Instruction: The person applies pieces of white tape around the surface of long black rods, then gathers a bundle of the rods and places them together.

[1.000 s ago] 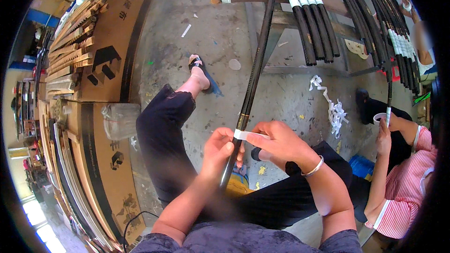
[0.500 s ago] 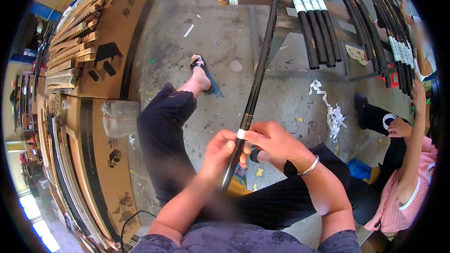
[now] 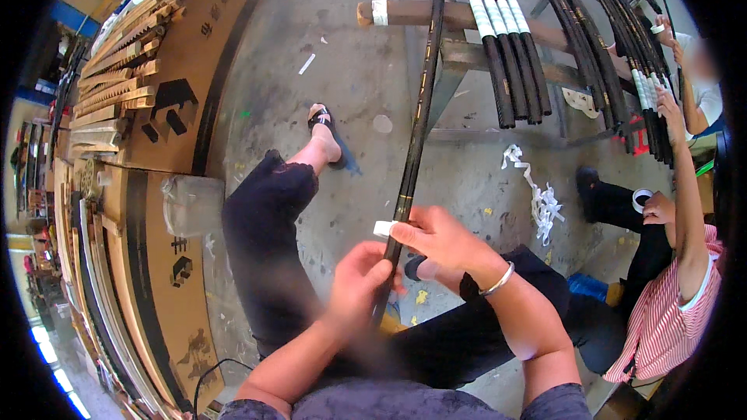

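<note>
Fingers of my left hand are closed around a slim black pole, which slants up and away from my lap. Just above, my right hand is bent narrow at the pole, its thumb holding white tape against it. A second ago the tape stretched rightward as a strip; half a second ago it showed as a short band; now a white piece juts out on the pole's left side. Ahead, four white-banded black poles lie across a brown beam. At right, a co-worker in a striped shirt, who held a pole a second ago, now has one hand raised to other banded poles.
</note>
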